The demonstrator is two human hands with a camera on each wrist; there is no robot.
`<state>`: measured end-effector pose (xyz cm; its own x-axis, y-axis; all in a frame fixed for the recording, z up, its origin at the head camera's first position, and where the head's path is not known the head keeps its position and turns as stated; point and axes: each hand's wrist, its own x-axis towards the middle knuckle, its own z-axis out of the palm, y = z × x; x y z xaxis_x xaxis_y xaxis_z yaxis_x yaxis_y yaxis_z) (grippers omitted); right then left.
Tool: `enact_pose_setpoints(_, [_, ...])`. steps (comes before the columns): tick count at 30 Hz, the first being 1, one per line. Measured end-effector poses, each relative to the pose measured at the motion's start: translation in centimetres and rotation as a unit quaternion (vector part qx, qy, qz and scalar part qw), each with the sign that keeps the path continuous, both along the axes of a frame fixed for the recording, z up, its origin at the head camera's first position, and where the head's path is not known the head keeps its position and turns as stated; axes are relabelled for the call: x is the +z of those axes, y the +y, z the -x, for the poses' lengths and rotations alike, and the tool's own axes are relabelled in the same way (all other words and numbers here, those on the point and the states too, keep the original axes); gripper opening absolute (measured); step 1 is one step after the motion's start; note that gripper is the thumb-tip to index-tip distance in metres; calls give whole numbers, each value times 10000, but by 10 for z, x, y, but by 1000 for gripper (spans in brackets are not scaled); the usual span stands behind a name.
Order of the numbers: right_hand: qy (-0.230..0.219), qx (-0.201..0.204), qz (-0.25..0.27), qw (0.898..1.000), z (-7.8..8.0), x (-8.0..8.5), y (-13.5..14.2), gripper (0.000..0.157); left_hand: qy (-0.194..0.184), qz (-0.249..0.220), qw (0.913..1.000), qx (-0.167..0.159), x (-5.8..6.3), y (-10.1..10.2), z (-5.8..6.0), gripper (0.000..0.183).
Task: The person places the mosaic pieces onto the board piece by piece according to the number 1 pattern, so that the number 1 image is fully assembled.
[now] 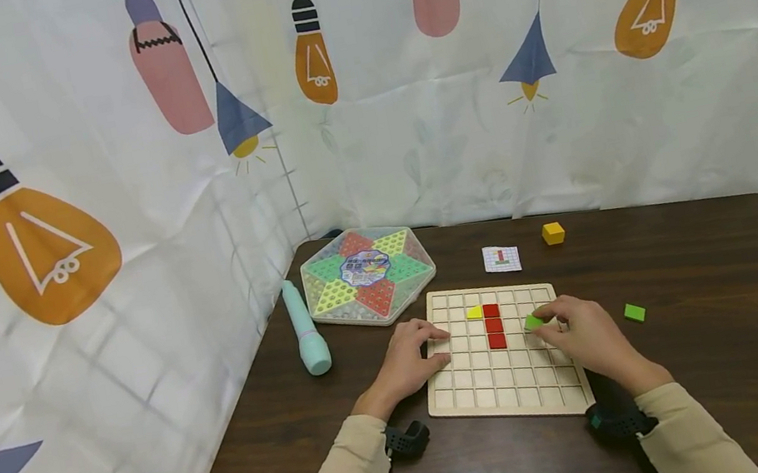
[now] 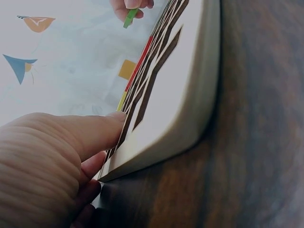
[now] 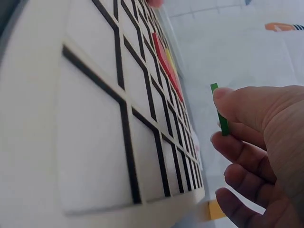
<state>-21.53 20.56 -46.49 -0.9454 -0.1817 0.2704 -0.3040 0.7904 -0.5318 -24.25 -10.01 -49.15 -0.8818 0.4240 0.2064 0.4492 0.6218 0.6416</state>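
A pale wooden grid board (image 1: 484,400) lies on the dark table. At its left edge my left hand (image 1: 404,359) grips the rim, thumb (image 2: 102,130) on the top face and the other fingers by the side. Between thumb and index finger my right hand (image 1: 586,331) pinches a thin green tile (image 3: 219,111), raised over the right half of the board. A column of three red tiles (image 1: 494,325) sits in the grid, with a small yellow piece (image 1: 474,313) left of the top one. Another green tile (image 1: 634,312) lies on the table, right of my right hand.
Behind the board lie a small printed pattern card (image 1: 501,259) and a yellow cube (image 1: 553,233). A hexagonal Chinese checkers box (image 1: 373,305) is at the back left. Beside it lies a mint-green microphone-shaped thing (image 1: 307,334). A printed curtain (image 1: 410,155) hangs around the table.
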Motion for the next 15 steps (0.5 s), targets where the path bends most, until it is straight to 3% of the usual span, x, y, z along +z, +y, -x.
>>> enact_pose_setpoints(15, [102,478,233,9985,-9,-2,-34,22,59,-15,9999,-82,0,1,-1,27])
